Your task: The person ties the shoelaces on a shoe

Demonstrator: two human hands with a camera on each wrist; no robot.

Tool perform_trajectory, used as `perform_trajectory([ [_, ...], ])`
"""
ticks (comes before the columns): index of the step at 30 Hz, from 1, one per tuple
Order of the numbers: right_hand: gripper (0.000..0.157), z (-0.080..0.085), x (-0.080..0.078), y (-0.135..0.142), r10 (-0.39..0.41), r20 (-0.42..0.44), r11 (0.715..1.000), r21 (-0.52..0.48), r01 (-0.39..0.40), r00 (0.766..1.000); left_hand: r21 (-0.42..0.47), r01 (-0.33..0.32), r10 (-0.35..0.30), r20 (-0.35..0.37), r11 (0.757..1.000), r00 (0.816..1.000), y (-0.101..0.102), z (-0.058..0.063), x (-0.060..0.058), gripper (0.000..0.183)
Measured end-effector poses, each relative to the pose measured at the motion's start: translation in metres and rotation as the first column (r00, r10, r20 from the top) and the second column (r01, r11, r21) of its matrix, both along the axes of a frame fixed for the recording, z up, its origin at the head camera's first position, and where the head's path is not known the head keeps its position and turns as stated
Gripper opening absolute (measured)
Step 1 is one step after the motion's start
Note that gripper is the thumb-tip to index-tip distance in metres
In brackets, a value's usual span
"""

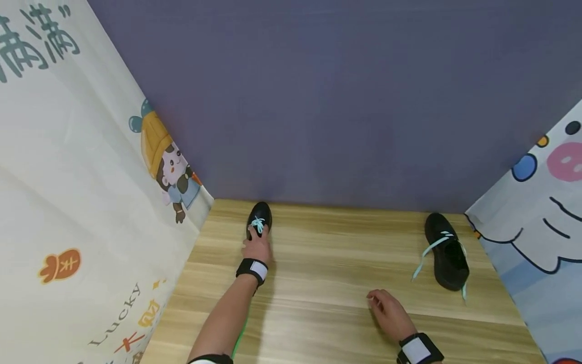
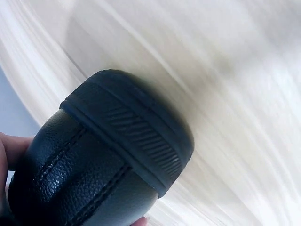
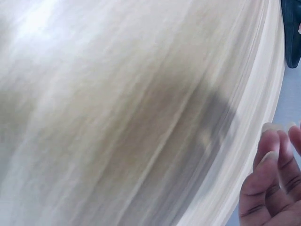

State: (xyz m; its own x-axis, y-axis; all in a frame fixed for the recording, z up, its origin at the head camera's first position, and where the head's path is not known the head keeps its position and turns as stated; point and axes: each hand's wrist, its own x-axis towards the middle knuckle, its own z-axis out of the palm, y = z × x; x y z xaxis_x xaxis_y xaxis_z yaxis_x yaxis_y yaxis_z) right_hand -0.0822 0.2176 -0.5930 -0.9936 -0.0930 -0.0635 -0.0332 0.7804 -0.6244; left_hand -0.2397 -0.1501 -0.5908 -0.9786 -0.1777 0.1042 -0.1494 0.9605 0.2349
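Observation:
At the back left of the wooden tabletop is a black leather shoe (image 1: 259, 210) with pale blue laces tied in a bow. My left hand (image 1: 257, 250) grips it from the heel end, fingers and thumb on either side. In the left wrist view the rounded heel of that black shoe (image 2: 80, 160) and its ridged sole edge fill the lower left. Over the front right part of the table, my right hand (image 1: 391, 314) holds nothing, its fingers loosely curled. Farther to its right lies a second black shoe (image 1: 438, 227), its laces (image 1: 429, 253) undone and trailing onto the wood.
A plain dark blue-grey surface (image 1: 327, 111) borders the table's (image 1: 336, 253) back edge. White printed cloth (image 1: 91, 177) with cartoon figures and lettering hangs along the left. Another printed sheet (image 1: 536, 222) with a pig drawing borders the right side.

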Motion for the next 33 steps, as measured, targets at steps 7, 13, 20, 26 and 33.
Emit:
perform_trajectory([
  [7,0.015,-0.001,0.007,0.007,0.003,-0.02,1.0,-0.009,-0.003,1.0,0.015,-0.004,0.004,-0.006,1.0,1.0,-0.01,0.003,-0.006,0.053],
  [13,0.016,0.002,0.006,0.011,0.014,-0.078,1.0,0.007,-0.013,0.997,0.025,0.03,-0.03,0.02,0.999,0.999,-0.016,0.007,-0.006,0.057],
  [20,0.033,0.023,-0.025,0.031,0.028,-0.214,0.998,0.069,-0.014,0.976,-0.009,0.116,-0.117,-0.113,0.993,0.987,-0.02,0.008,0.004,0.071],
  [26,0.06,0.048,-0.057,0.067,-0.012,-0.431,0.982,0.165,0.092,0.902,0.082,0.245,-0.216,-0.264,0.966,0.94,-0.005,0.018,0.023,0.067],
  [33,0.077,0.05,-0.077,0.116,-0.119,-0.519,0.934,0.231,0.273,0.847,0.172,0.306,-0.249,-0.287,0.937,0.925,0.005,0.028,0.038,0.066],
])
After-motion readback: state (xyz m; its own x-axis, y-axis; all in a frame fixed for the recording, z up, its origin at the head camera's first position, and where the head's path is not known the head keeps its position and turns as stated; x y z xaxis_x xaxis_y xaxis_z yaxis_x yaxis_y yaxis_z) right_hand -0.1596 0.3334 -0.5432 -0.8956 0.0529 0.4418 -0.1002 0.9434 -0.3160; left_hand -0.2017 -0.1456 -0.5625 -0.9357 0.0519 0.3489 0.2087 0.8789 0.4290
